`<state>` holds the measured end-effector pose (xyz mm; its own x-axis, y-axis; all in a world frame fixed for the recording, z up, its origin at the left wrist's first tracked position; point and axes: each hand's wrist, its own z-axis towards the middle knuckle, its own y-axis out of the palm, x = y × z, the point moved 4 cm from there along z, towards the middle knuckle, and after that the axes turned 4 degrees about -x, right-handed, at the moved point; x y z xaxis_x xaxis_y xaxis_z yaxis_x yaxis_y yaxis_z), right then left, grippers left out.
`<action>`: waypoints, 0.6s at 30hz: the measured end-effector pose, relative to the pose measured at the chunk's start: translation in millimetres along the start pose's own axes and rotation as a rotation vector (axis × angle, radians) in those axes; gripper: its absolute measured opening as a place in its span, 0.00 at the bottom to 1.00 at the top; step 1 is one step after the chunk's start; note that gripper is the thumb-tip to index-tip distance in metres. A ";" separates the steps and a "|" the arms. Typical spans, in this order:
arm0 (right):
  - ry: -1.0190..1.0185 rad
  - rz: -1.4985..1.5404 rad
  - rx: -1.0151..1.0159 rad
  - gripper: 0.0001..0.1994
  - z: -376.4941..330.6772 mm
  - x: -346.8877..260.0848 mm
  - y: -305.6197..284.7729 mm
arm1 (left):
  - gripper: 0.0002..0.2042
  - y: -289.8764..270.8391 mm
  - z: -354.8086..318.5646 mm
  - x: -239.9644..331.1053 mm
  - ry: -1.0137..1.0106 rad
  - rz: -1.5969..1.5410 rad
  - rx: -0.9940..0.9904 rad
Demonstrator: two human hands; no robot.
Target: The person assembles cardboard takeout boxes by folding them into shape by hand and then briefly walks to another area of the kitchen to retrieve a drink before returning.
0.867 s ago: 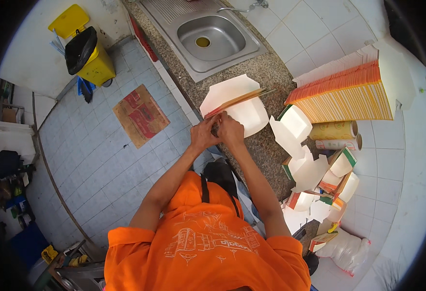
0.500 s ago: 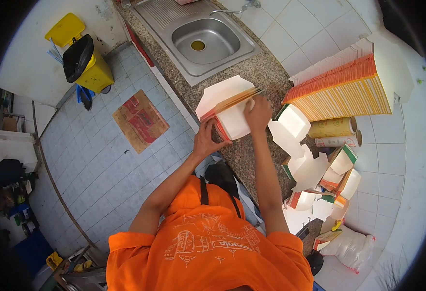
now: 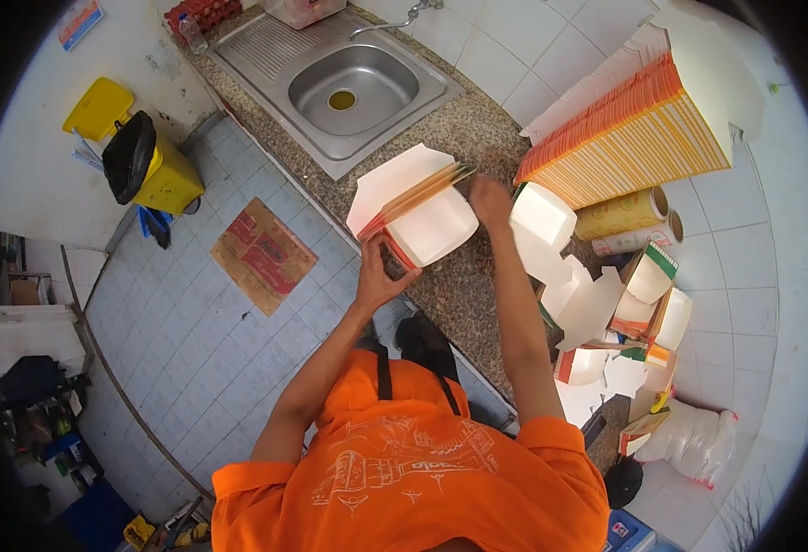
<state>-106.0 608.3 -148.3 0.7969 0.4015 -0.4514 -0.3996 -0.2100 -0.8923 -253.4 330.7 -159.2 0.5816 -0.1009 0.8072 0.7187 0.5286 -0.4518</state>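
Observation:
A white paper food box (image 3: pixel 436 230) with orange-red sides rests over the granite counter, its wide lid flap (image 3: pixel 395 184) folded out to the far left. My left hand (image 3: pixel 381 278) grips its near left corner, thumb along the front edge and fingers at the side. Just off the box's right side is my right hand (image 3: pixel 490 202), curled, back of the hand uppermost; its fingers are mostly hidden and somewhat blurred. To the right stands a thick stack of flat orange-edged cartons (image 3: pixel 624 129). Opened-up white boxes (image 3: pixel 544 221) lie below that stack.
A steel sink (image 3: pixel 353 87) with a tap (image 3: pixel 395 28) is set into the counter (image 3: pixel 464 304) at the far side. Two film rolls (image 3: pixel 620 213) and a heap of formed boxes (image 3: pixel 647 299) line the right wall. On the floor are a yellow bin (image 3: pixel 169 179) and flattened cardboard (image 3: pixel 261 258).
My right hand has come away from the box's right side and moved slightly apart from it. My left hand keeps its hold. The whole view has shifted a little.

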 end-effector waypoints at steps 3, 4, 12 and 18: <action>-0.144 -0.292 0.157 0.15 -5.8 7.7 -51.2 | 0.40 -1.7 -5.5 -3.4 -0.176 -0.053 -0.047; -0.203 -0.505 0.127 0.20 -3.9 44.0 -57.5 | 0.40 2.9 -1.6 3.1 -0.162 -0.062 -0.056; -0.103 -0.820 -0.147 0.12 -12.9 105.7 -85.0 | 0.37 6.6 -6.1 8.4 -0.167 -0.188 -0.083; -0.356 0.217 0.135 0.09 -14.0 69.5 -173.0 | 0.42 11.3 -15.1 -9.7 -0.106 -0.158 -0.057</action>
<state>24.9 660.0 -25.2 0.4913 0.6481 -0.5819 -0.6156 -0.2143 -0.7584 -245.1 324.9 -177.8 0.4187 -0.0877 0.9039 0.8199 0.4644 -0.3347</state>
